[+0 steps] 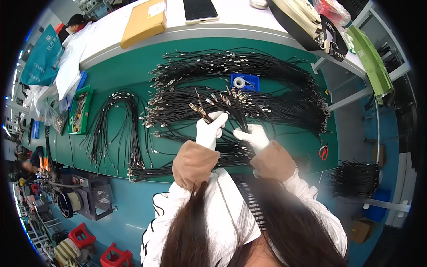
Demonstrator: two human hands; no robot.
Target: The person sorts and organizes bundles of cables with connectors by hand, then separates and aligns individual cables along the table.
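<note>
Both my hands wear white gloves and are raised over a green worktop (124,78). Closed fingers of my left hand (211,129) grip a few black cables (205,116) whose metal-tipped connectors point up and away. My right hand (252,136), just to its right, is closed around a bundle of black cables (240,119) with connector ends fanned out at the far side. Behind and beneath the hands lie long heaps of similar black cables (187,98). Part of the near heap is hidden under my hands and sleeves.
A blue tray (255,79) holding a white tape roll sits among the cables. At left are another cable bunch (119,100) and a green bin (87,121). Red scissors (324,152) lie at right. The shelf beyond carries a cardboard box (144,22) and a phone (200,10).
</note>
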